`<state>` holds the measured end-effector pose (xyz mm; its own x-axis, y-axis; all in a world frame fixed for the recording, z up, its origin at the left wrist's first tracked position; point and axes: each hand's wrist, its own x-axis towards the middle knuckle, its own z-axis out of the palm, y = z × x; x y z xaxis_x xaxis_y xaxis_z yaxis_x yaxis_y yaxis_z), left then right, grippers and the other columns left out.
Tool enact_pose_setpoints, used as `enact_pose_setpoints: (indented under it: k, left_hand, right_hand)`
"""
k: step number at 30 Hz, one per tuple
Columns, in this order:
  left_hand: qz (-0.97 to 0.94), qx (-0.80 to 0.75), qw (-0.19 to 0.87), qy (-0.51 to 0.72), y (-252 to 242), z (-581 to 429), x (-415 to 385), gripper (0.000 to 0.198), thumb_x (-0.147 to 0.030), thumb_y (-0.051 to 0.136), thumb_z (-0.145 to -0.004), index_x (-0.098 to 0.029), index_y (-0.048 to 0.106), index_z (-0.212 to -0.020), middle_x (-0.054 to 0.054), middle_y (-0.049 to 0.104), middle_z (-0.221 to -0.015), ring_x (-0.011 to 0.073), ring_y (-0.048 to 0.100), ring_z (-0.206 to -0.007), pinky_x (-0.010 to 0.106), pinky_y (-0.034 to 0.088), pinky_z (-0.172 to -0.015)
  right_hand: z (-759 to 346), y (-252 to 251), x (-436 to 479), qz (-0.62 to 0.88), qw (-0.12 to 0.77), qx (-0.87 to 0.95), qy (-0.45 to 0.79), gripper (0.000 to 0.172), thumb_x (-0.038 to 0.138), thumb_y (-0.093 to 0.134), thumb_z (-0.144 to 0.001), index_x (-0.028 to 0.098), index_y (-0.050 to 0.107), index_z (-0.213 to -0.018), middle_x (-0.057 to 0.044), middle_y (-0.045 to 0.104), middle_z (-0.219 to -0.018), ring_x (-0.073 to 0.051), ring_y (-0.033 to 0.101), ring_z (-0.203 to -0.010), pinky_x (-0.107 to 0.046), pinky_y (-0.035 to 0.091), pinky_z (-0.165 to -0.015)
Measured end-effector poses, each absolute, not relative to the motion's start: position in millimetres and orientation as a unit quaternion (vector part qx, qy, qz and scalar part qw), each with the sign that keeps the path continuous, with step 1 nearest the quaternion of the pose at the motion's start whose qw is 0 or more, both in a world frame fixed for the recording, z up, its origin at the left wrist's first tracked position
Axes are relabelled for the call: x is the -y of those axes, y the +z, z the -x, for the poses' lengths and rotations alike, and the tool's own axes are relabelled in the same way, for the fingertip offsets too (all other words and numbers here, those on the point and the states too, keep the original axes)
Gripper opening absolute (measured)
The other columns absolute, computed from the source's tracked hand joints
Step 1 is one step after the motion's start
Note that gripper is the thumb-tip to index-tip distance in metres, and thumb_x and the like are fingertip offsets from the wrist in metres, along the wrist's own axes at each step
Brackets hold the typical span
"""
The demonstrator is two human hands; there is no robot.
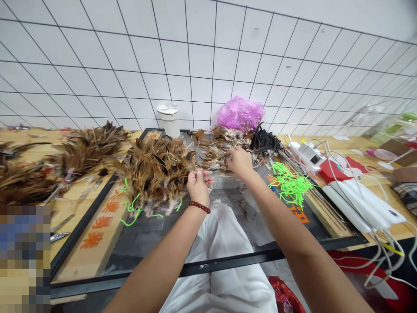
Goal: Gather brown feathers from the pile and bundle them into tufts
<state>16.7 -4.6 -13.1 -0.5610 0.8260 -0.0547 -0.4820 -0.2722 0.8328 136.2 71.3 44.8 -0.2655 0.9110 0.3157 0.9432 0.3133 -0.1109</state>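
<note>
My left hand (199, 187), with a red bead bracelet (200, 207) at its wrist, is closed with thumb and fingers together. What lies between them, if anything, is too small to make out. Just left of it spreads a big heap of brown feathers (153, 169), with bright green strings (132, 213) along its near edge. My right hand (240, 163) reaches into a second pile of brown and pale feathers (211, 152), its fingers curled down and closed among them; the fingertips are partly hidden. Black feathers (265, 141) lie right behind that hand.
A black-framed glass panel (140, 248) lies over the table. Behind the feathers stand a white lidded cup (169, 119) and a pink plastic bag (241, 113). To the right are green strings (291, 184), a power strip (308, 155) and white cables. More feathers (93, 148) lie left.
</note>
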Motion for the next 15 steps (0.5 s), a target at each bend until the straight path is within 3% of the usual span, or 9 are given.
enact_pose_setpoints:
  k: [4,10,12,15]
  left_hand:
    - [-0.206,-0.425,0.419,0.775,-13.9,-16.1,4.5,0.017,-0.032,0.056,-0.08,-0.016,0.049,-0.08,-0.001,0.061,-0.067,0.0084,0.057,-0.046,0.019,0.042,-0.044]
    - [-0.199,-0.427,0.425,0.773,-12.4,-15.6,3.1,0.021,-0.035,0.058,-0.079,-0.017,0.049,-0.079,-0.001,0.061,-0.064,0.0079,0.056,-0.045,0.019,0.041,-0.044]
    - [-0.2,-0.431,0.428,0.769,-11.3,-16.6,3.6,0.021,-0.035,0.059,-0.078,-0.016,0.05,-0.078,-0.001,0.062,-0.064,0.0074,0.055,-0.045,0.018,0.041,-0.044]
    - [-0.235,-0.433,0.446,0.747,-10.0,-21.0,6.7,0.02,-0.034,0.062,-0.076,-0.015,0.054,-0.077,0.0,0.063,-0.065,0.0068,0.054,-0.045,0.018,0.04,-0.043]
  right_hand:
    - [-117.9,45.4,-62.6,0.512,0.16,0.842,-0.055,0.028,0.029,0.045,-0.086,0.021,0.067,-0.1,-0.01,0.063,-0.1,-0.024,0.056,-0.097,-0.034,0.038,-0.08]
    - [-119.2,30.9,-49.1,0.491,0.07,0.868,-0.025,0.027,0.033,0.052,-0.083,0.017,0.07,-0.095,-0.013,0.063,-0.1,-0.025,0.056,-0.097,-0.036,0.038,-0.084]
    - [-135.2,28.3,-43.8,0.487,0.098,0.868,0.017,0.026,0.032,0.053,-0.083,0.019,0.069,-0.098,-0.011,0.063,-0.1,-0.023,0.057,-0.095,-0.033,0.039,-0.081]
    - [-158.4,27.6,-34.8,0.471,0.207,0.844,0.15,0.026,0.033,0.057,-0.081,0.018,0.069,-0.098,-0.008,0.064,-0.093,-0.018,0.058,-0.085,-0.03,0.042,-0.077]
